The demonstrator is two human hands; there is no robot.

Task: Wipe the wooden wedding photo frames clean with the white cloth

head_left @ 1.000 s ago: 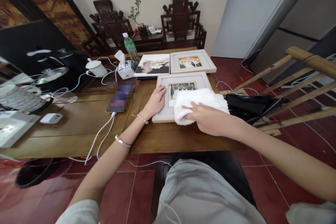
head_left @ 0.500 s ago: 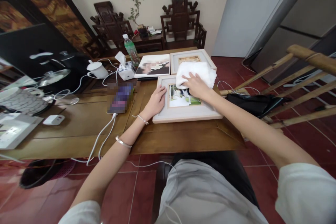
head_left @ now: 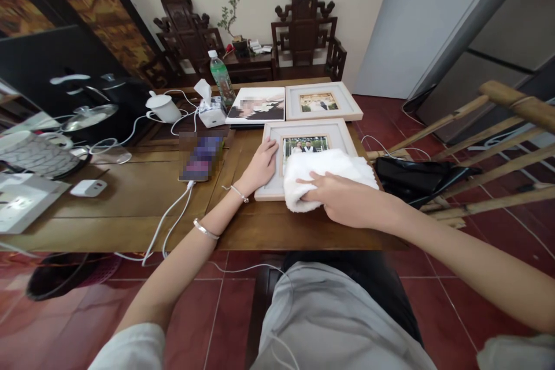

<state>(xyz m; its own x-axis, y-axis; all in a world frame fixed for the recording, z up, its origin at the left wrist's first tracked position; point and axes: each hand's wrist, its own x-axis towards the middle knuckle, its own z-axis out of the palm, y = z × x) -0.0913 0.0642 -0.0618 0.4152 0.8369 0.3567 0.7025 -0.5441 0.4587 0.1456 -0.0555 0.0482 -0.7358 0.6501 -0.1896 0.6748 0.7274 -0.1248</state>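
A pale wooden picture frame (head_left: 342,129) lies flat on the table before me, its small photo of two people partly covered. My left hand (head_left: 261,165) holds the frame at its left edge, fingers over the rim. Under my right hand (head_left: 340,195) a folded white towel (head_left: 332,163) is gripped and pressed over the lower part of the frame, hiding its front right corner. Just behind lies a second picture frame (head_left: 354,110) of the same kind, photo side up. Beside that one is a white-edged photo panel (head_left: 260,105).
Left on the wooden table (head_left: 143,202) are a phone (head_left: 200,157) on a cable, a charger (head_left: 88,187), a tissue box (head_left: 212,114), a green-labelled bottle (head_left: 221,78) and a lidded white cup (head_left: 163,107). A bamboo rack (head_left: 498,144) stands at the right.
My right hand has drawn the towel toward me, from the frame's upper part down to its front edge. The back frame's photo now shows. My left hand stays on the left edge.
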